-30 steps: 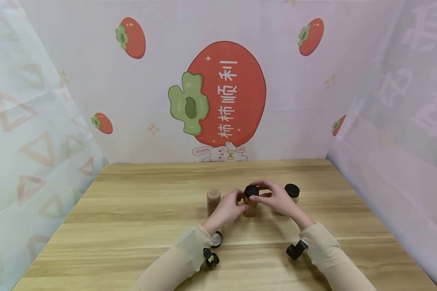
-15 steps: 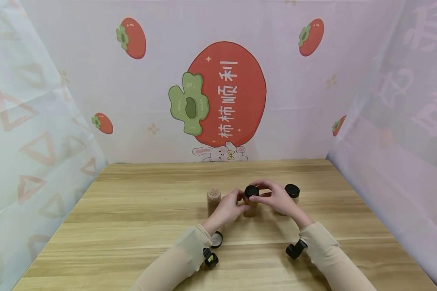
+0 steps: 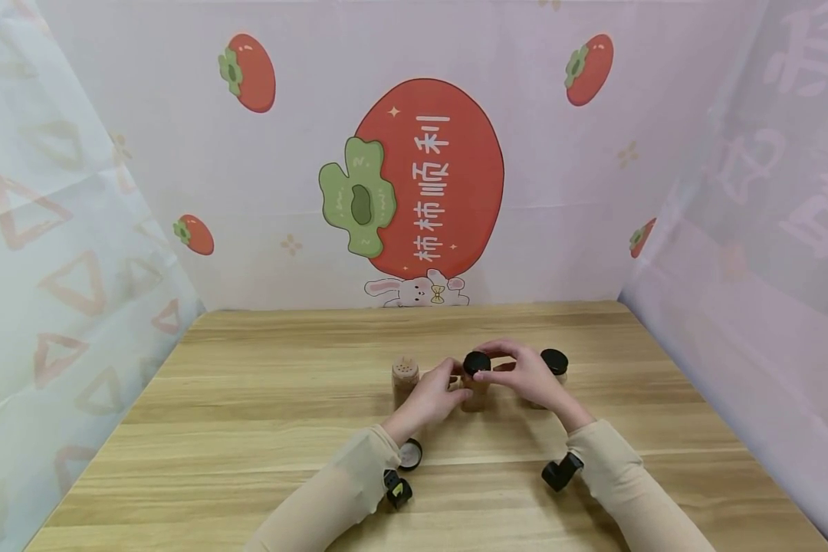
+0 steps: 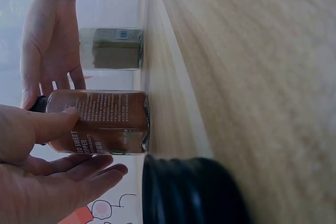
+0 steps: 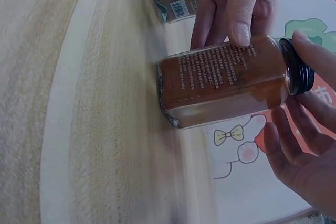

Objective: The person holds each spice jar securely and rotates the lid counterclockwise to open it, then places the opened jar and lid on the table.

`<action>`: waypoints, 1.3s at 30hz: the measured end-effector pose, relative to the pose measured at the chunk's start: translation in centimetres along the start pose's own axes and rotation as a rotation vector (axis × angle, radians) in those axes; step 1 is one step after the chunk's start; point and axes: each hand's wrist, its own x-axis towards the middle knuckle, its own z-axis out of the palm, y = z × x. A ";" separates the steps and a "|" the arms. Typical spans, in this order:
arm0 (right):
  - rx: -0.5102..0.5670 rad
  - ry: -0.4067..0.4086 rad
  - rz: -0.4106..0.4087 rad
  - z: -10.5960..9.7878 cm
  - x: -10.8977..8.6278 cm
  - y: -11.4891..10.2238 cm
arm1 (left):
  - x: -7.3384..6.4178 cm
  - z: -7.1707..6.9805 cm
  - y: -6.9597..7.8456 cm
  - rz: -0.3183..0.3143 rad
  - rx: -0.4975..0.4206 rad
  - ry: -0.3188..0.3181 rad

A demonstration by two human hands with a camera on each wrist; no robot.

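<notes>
A square glass spice jar (image 4: 113, 121) of red-brown powder, its label reading in part "SWEET", stands upright on the table. My left hand (image 3: 429, 396) grips its body, thumb across the label side in the left wrist view. Thumb and fingers of my right hand (image 3: 527, 377) pinch the black screw cap (image 3: 477, 363) on top. In the right wrist view the cap (image 5: 300, 66) sits on the jar's neck. Left of my left hand stands a jar with a bare sprinkler top (image 3: 405, 372). A loose black cap (image 3: 410, 454) lies by my left wrist, inner side up.
A third jar with a black cap (image 3: 554, 361) stands just right of my right hand, partly hidden by it; greenish powder (image 4: 115, 51) shows in it. Wooden table (image 3: 283, 399) meets a printed backdrop (image 3: 283, 176) at the rear, with printed sheets on both sides.
</notes>
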 end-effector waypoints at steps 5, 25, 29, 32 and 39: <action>0.039 0.001 0.001 0.0 0.3 1.2 | 0.0 0.0 0.1 0.005 0.019 -0.015; 0.032 -0.097 0.005 -0.7 0.3 0.9 | 0.1 -0.2 0.1 0.017 0.090 -0.037; 0.023 -0.129 -0.022 -0.9 0.4 1.0 | 0.1 -0.2 0.1 0.021 0.095 -0.037; 0.027 -0.151 -0.033 -1.0 0.5 1.0 | 0.0 -0.2 0.2 0.018 0.096 -0.035; 0.021 -0.164 -0.037 -1.2 0.4 0.9 | 0.0 -0.1 0.2 0.012 0.081 -0.028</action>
